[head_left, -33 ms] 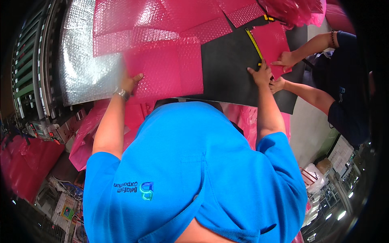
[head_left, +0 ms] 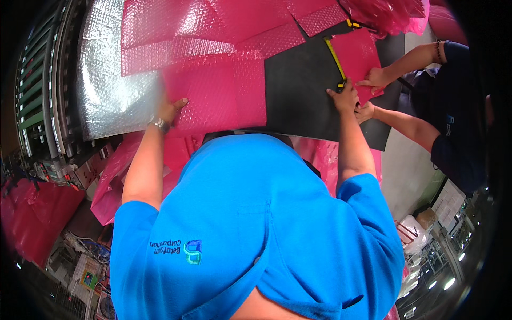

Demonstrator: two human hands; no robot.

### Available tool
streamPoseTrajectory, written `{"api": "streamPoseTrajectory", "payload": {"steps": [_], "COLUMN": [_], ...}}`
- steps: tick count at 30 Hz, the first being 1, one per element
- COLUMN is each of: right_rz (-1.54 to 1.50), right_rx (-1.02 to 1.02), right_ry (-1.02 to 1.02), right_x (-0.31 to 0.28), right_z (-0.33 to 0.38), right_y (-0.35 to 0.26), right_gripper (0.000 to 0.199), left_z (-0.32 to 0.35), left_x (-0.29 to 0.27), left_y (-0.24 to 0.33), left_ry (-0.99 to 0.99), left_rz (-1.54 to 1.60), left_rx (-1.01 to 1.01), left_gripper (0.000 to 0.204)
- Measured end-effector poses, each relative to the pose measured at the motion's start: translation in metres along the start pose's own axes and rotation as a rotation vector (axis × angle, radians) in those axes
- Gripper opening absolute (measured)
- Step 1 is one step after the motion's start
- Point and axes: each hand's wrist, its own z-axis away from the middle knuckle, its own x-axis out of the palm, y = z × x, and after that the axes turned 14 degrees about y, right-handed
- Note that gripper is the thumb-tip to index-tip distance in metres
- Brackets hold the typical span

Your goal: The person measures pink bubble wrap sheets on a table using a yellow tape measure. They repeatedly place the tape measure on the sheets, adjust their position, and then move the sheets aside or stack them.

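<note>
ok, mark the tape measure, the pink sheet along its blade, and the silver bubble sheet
Tape measure (head_left: pixel 335 58): head view, middle of the yellow blade.
Pink sheet (head_left: pixel 358 55): head view, middle of its upper face.
Silver bubble sheet (head_left: pixel 113 93): head view, its exposed shiny surface.

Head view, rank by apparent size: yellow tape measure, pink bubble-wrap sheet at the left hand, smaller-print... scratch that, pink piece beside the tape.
1. Pink bubble-wrap sheet at the left hand
2. Pink piece beside the tape
3. Yellow tape measure
</note>
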Motion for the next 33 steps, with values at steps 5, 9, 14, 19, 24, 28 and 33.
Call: {"api": "streamPoseTrajectory", "payload": {"steps": [5, 9, 14, 19, 24, 28, 33], "right_rz": [0.069, -0.620, -0.827, -0.570, -0.517, -0.480, -0.458], "right_rx": [0.086, -0.068, -0.293, -0.473, -0.506, -0.553, -0.524], "right_ry": [-0.161, -0.393, -0.758, -0.754, -0.710, -0.699, -0.716], "right_x": [-0.012, 0.002, -0.043, -0.048, -0.051, -0.048, -0.050], "right_z": [-0.011, -0.009, 0.004, -0.009, -0.007, -0.006, -0.002], "right_y": [-0.006, 0.013, -0.025, -0.046, -0.061, -0.070, -0.081], "right_gripper": [0.078, 0.060, 0.046, 0.042, 0.042, 0.043, 0.042], "left_z": [0.008, 0.014, 0.004, 0.007, 0.014, 0.016, 0.022], "left_x": [0.011, 0.020, 0.016, 0.020, 0.024, 0.027, 0.029], "left_y": [0.014, 0.019, 0.006, 0.028, 0.045, 0.047, 0.062], "left_ry": [-0.041, -0.020, 0.002, -0.034, -0.057, -0.035, -0.044], "left_rz": [0.022, 0.021, 0.077, 0.163, 0.218, 0.251, 0.220], "left_rx": [-0.113, 0.015, -0.144, -0.200, -0.296, -0.252, -0.279], "left_gripper": [0.064, 0.057, 0.046, 0.047, 0.052, 0.051, 0.048]}}
